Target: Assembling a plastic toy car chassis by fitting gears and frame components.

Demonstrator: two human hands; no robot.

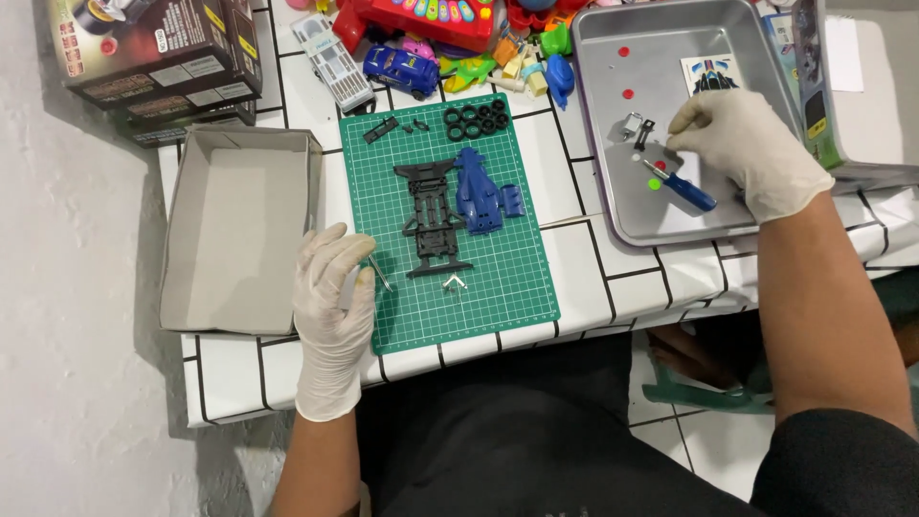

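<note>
The left hand [332, 311], in a white glove, rests at the left edge of the green cutting mat [498, 287], its grip pinched on a thin metal rod [380, 275] that pokes out from between thumb and forefinger; how much of the rod lies inside the glove is hidden. The right hand [751, 148], also gloved, reaches into the grey metal tray [670, 57], fingertips bent down just beside the blue-handled screwdriver [682, 188]. Whether they touch its shaft, or pinch some small part, cannot be told: the glove covers the spot.

On the mat lie a black chassis [431, 215] and, touching its right side, a blue car body [479, 191], with a cluster of black tyres [476, 119] above them and a small silver bracket [454, 280] below. Tiny dark pieces near the mat's top left corner are too small to make out.

In the tray sit red and green dots, a small metal clip and a sticker sheet [713, 75], partly hidden behind the right hand.

An open grey cardboard box [239, 225] stands left of the mat on the table [574, 278]. Coloured toys [431, 19] and dark printed boxes [153, 57] are cut off by the top edge.
</note>
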